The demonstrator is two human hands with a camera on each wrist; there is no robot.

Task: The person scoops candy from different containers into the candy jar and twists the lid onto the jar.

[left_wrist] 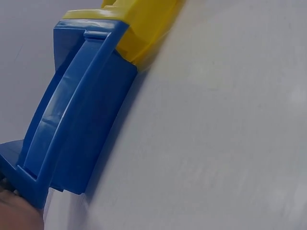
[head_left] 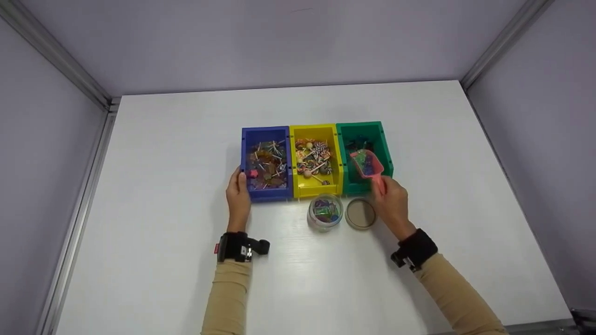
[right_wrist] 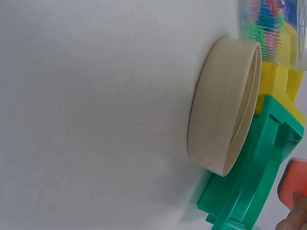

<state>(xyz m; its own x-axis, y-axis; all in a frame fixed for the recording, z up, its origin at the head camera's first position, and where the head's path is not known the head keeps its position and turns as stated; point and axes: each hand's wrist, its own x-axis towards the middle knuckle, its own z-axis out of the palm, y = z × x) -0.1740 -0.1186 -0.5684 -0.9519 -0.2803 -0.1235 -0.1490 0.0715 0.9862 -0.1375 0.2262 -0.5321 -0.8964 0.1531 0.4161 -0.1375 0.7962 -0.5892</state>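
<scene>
My right hand (head_left: 392,200) grips the handle of a small pink scoop (head_left: 378,168) above the green bin (head_left: 385,156). Green and blue translucent pieces (head_left: 365,162) lie in the scoop. At the left, my left hand (head_left: 238,197) rests against the outer side of the blue bin (head_left: 266,194), thumb near its rim. Mixed small candy-like pieces and sticks (head_left: 267,170) fill the bottom of that bin. Between the two stands a yellow bin (head_left: 316,190) with small lollipops (head_left: 319,153). Only the edge of the left hand (left_wrist: 19,213) shows in the left wrist view.
A clear jar (head_left: 325,223) holding colourful pieces stands in front of the yellow bin. Beside it lies a round beige lid (head_left: 361,214), hollow side up, close to the green bin's front. The three bins sit side by side on a white table (head_left: 298,279) with walls around it.
</scene>
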